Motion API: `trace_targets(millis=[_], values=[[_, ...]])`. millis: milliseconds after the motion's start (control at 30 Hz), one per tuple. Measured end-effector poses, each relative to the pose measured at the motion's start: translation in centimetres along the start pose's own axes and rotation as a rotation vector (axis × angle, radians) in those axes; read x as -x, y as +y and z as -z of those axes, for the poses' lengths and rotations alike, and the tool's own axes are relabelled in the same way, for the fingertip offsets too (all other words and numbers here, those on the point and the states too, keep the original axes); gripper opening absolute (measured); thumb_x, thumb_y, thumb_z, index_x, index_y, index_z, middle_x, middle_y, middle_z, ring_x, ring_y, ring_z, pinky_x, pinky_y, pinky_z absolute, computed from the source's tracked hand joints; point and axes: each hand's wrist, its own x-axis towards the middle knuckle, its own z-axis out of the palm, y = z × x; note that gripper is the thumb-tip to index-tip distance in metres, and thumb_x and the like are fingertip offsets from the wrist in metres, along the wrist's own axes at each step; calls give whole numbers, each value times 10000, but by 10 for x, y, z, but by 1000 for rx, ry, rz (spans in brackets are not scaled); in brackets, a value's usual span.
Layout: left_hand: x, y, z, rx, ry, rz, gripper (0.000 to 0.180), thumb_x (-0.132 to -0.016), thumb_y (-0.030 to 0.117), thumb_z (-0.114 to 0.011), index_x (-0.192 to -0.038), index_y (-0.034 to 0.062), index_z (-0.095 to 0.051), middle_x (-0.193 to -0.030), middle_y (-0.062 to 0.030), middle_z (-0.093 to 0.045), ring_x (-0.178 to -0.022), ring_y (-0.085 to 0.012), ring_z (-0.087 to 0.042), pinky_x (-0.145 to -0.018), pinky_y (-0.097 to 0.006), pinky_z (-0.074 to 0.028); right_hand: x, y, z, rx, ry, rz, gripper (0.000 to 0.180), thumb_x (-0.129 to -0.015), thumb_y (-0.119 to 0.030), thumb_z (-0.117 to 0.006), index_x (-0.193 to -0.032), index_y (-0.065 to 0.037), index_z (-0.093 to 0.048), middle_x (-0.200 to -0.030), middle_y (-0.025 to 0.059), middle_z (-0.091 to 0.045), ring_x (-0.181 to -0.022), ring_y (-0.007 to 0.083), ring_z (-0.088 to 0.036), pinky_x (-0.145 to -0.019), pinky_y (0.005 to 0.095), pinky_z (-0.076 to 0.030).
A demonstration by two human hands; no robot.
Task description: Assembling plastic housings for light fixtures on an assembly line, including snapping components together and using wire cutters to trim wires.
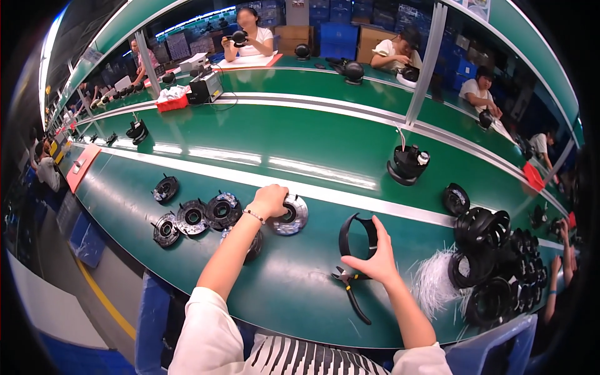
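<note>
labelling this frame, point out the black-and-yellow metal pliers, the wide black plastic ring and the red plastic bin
black-and-yellow metal pliers (352, 297): head view, lower handle
wide black plastic ring (344, 239): head view, left wall
red plastic bin (173, 105): head view, front wall

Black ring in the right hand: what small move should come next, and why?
Probably bring the black ring toward the silver-faced disc. The right hand holds the ring, the left hand holds the disc, and a gap separates them. Whether they fit together, I can't tell.
</note>
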Motion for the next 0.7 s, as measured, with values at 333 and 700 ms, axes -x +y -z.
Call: trace_targets(millis=[333,700], values=[[44,84,-67,1110,626,189,299,-706,47,-603,-962,-11,-460,-854,-134,-610,-792,-204,-607,-713,-299,-462,-24,-2,-56,-415,97,-91,1088,-501,-356,-803,-1281,62,-171,-1229,230,-352,-1127,307,-387,-951,363,-309],[60,90,-46,2500,-319,184,525,-838,432,-346,-1175,41,-442,-1156,-135,-489,-1058,-259,-479,-925,-400,-377,-16,-16,-59,-14,34,237,1139,-458,-333,-810,-1311,5,-135,-1285,223,-243,-1192,343,-270,-986,422,-255]])
